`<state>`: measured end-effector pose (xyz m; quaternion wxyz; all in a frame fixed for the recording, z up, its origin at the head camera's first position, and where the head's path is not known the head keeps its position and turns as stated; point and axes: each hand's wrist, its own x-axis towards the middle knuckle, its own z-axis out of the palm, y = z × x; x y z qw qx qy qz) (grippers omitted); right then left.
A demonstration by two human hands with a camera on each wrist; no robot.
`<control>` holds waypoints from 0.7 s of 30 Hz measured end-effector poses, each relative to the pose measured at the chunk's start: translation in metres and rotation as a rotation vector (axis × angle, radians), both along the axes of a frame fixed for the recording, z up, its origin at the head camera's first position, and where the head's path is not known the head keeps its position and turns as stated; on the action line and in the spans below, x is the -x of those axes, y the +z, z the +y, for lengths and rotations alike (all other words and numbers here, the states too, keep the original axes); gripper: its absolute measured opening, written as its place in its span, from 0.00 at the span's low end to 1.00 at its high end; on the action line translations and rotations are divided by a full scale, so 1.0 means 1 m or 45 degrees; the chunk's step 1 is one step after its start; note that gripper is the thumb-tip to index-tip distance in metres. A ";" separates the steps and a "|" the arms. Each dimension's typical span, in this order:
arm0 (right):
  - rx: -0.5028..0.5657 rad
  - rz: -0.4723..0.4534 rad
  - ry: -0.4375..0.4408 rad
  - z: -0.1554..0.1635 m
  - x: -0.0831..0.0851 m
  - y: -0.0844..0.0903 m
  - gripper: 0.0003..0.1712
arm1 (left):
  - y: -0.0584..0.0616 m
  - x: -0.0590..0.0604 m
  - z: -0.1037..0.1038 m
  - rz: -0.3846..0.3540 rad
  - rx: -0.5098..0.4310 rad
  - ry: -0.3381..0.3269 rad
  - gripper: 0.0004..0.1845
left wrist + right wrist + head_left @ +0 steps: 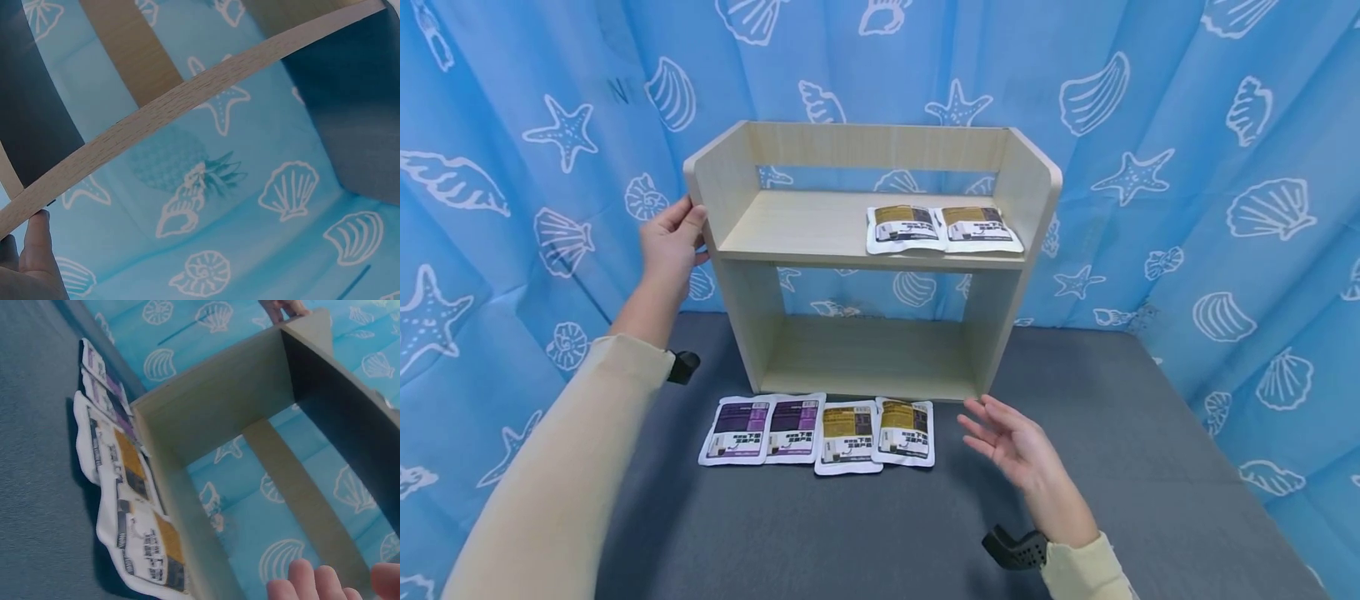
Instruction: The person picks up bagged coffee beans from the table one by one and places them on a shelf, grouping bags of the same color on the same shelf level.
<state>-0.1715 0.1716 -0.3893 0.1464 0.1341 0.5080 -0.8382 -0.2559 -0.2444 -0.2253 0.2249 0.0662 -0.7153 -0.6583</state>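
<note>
A pale wooden two-tier shelf (880, 260) stands upright on the grey table. My left hand (673, 237) holds it at the front edge of its left side panel; the left wrist view shows fingers (39, 244) right at that edge. Two white pouches with yellow-brown labels (942, 229) lie side by side on the upper tier, toward the right. In front of the shelf lies a row of pouches: two with purple labels (762, 429) at left, two with yellow-brown labels (876, 433) at right. My right hand (1018, 446), fingers loosely spread, hovers right of that row, holding nothing.
Behind the shelf hangs a blue curtain (1187, 275) with white shell and starfish prints, which also runs along both sides. The grey tabletop (820, 533) extends around the shelf. Black wrist cameras (1015, 548) sit on both wrists.
</note>
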 end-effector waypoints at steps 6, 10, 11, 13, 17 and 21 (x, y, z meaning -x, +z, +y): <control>-0.024 -0.028 0.031 -0.002 -0.003 -0.018 0.33 | 0.000 0.000 -0.001 -0.007 -0.040 -0.018 0.29; -0.014 -0.049 0.035 -0.003 -0.004 -0.027 0.33 | 0.001 0.000 -0.001 0.000 -0.060 -0.026 0.29; -0.014 -0.054 0.032 -0.003 -0.004 -0.028 0.33 | 0.001 0.000 -0.001 0.001 -0.059 -0.027 0.29; -0.005 -0.059 0.031 -0.004 -0.005 -0.032 0.33 | 0.001 0.000 -0.002 -0.003 -0.054 -0.024 0.29; 0.006 -0.074 0.050 -0.004 -0.004 -0.039 0.33 | 0.001 -0.001 -0.002 -0.003 -0.050 -0.030 0.29; 0.000 -0.074 0.101 -0.005 -0.004 -0.048 0.34 | 0.000 0.000 -0.003 0.002 -0.038 -0.041 0.29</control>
